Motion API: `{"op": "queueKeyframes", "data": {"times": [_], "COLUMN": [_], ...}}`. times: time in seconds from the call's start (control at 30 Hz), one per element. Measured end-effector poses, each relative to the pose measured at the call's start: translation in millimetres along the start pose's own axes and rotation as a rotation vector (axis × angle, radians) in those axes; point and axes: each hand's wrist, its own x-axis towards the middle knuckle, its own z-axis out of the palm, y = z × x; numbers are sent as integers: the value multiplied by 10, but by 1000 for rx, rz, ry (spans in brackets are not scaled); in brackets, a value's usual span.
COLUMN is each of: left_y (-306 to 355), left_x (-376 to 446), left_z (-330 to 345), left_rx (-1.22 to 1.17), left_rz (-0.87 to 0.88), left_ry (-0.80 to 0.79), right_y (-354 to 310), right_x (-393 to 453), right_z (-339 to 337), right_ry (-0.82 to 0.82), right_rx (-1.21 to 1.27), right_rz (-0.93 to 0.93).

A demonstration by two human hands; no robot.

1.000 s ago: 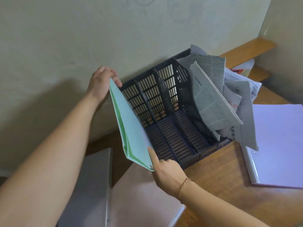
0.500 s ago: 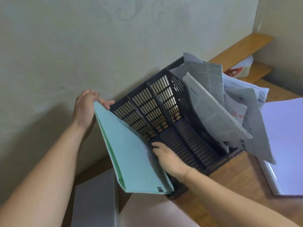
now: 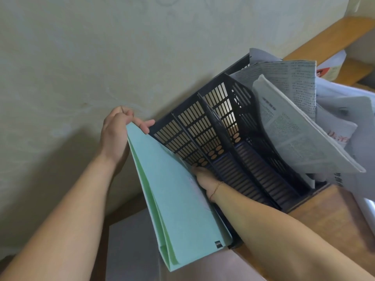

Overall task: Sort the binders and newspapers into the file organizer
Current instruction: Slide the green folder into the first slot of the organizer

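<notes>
A dark slotted file organizer [image 3: 227,126] stands against the wall on the wooden desk. Its rightmost slot is stuffed with grey newspapers [image 3: 300,128]. A light green binder [image 3: 178,205] leans in the leftmost slot, its lower end sticking out toward me. My left hand [image 3: 117,136] grips the binder's top corner. My right hand [image 3: 203,177] reaches into the slot beside the binder, its fingers hidden behind the green cover, so I cannot tell whether they hold anything.
A grey binder [image 3: 132,250] and a pinkish one [image 3: 213,266] lie flat on the desk [image 3: 324,220] below the organizer. A white binder's edge [image 3: 368,207] shows at the far right. A wooden shelf [image 3: 328,41] with a small box sits behind.
The green binder has gone from being held above the organizer to leaning down in its left slot. My right hand moved from the binder's lower corner into the slot.
</notes>
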Motion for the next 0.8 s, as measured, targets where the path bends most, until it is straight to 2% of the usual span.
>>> {"op": "queueKeyframes", "data": {"times": [0.2, 0.37, 0.53, 0.63, 0.73, 0.8], "left_y": [-4, -45, -171, -186, -61, 78], "left_x": [4, -10, -81, -87, -239, -309], "left_z": [-32, -17, 36, 9, 69, 36], "left_rx": [-8, 3, 65, 79, 10, -229], "left_rz": [10, 5, 21, 89, 228, 256], "left_ry": [-25, -77, -63, -24, -3, 17], "right_y": [61, 100, 197, 162, 138, 89], "right_x": [94, 51, 94, -24, -277, -540], "right_z": [-27, -82, -101, -49, -62, -115], "right_ry": [-51, -26, 73, 115, 9, -92], "right_rx": [134, 201, 89, -47, -70, 24], "right_rz": [-38, -42, -38, -36, -84, -134]}}
